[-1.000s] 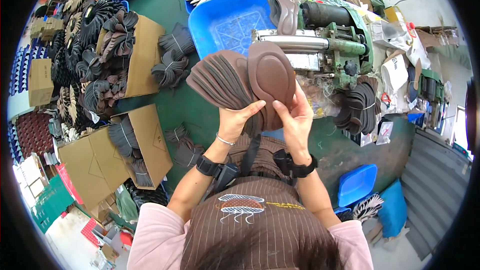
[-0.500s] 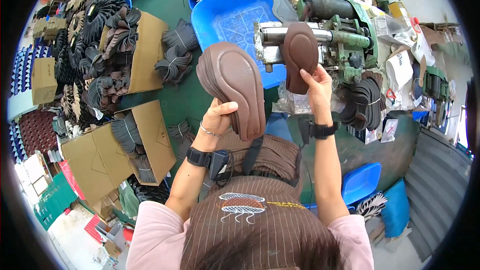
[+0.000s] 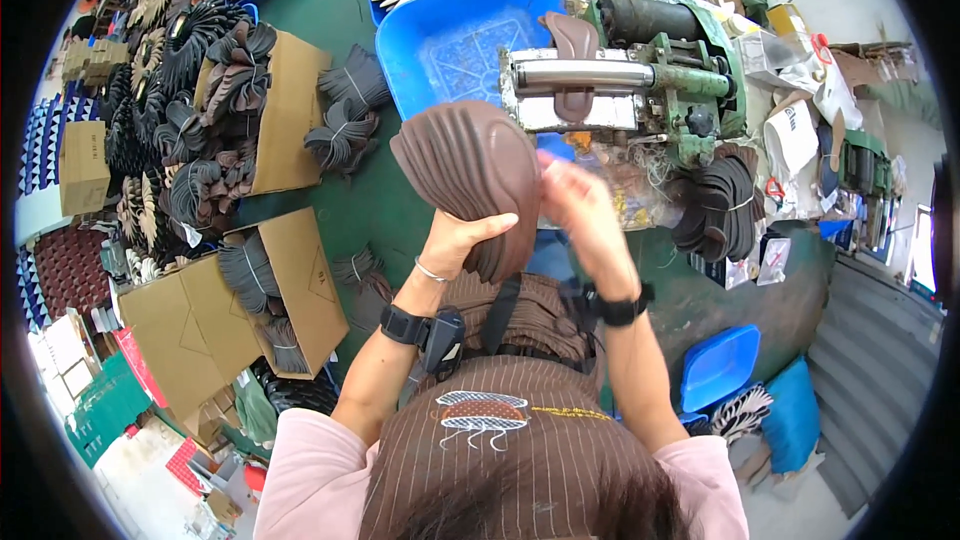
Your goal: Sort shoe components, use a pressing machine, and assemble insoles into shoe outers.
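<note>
The fanned stack of brown insoles (image 3: 478, 180) is held up in front of the person's chest, above the green table (image 3: 390, 210), its edges spread like a hand of cards. The left hand (image 3: 462, 243) has its grip closed on the stack from below, thumb across the lower edge and fingers behind. The right hand (image 3: 580, 202) is just beside the stack's right edge and is motion-blurred; its fingers meet the top insole, but whether its grip is closed on it cannot be told.

Beyond the stack stands a green roller machine (image 3: 640, 80) with a bright metal cylinder; a single brown insole (image 3: 572, 60) sits in it, hanging over the roller. Behind the machine lies a blue tray (image 3: 440, 40). To its right, a bundle of dark insoles (image 3: 715, 205) rests near the table edge.

To the left, open cardboard boxes (image 3: 285, 110) hold tied bundles of dark insoles (image 3: 345, 120), and more fanned bundles (image 3: 190, 60) cover the floor beyond. A blue bin (image 3: 722, 365) stands low on the right.
</note>
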The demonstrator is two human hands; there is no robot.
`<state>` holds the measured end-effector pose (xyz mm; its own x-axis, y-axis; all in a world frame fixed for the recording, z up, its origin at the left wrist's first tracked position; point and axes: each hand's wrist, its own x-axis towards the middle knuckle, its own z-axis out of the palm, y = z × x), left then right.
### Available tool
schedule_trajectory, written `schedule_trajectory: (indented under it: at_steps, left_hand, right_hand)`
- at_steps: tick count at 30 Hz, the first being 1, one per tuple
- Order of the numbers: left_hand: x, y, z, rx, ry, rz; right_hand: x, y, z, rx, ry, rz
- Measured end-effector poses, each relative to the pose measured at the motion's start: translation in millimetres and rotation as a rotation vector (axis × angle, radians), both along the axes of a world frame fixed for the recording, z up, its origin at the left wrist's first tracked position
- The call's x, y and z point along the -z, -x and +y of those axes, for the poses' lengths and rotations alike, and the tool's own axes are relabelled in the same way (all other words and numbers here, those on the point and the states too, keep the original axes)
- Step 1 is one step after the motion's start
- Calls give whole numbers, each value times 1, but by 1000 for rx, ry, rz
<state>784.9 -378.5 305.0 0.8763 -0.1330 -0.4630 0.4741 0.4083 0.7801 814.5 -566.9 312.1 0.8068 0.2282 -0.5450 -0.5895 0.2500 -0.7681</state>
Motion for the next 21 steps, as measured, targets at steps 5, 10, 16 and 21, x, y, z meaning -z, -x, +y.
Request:
schedule_trajectory:
  at_steps: [5,10,16,21]
  left_hand:
    - [9,-1,-18,-83,-83,-139]
    - [7,-8,-25,-92,-97,-131]
    - [1,-16,8,-58,265,-17]
    - [1,-12,13,-44,307,18]
  right_hand:
    - [-13,27,21,194,15,-162]
    - [-1,32,7,441,8,-360]
    - [60,29,-47,428,210,-300]
    - [65,-27,-52,379,17,-442]
